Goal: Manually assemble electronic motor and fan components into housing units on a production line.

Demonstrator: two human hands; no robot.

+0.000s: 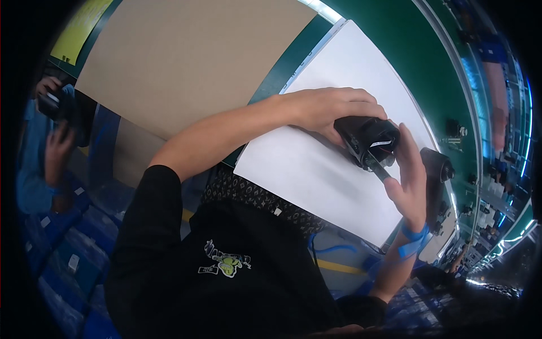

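Note:
Both my hands are on a black, rounded device (pixel 357 135), held over a white sheet. It has a glossy end and a thin white strip with a bit of red beside it; its exact kind I cannot make out. My left hand (pixel 337 110) wraps over its far left side, fingers curled on top. From the right, my right hand (pixel 411 175) closes round the glossy end. The right thumb presses at a small dark flap-like piece (pixel 378 168) on the device's near side. A blue band (pixel 415 240) circles my right wrist.
The white sheet (pixel 288 164) lies on a green work surface (pixel 398 34). Another black device (pixel 436 166) stands right of my right hand. A large tan board (pixel 197 56) lies left. A person in blue (pixel 36 164) handles a dark object at far left, above blue bins (pixel 73 265).

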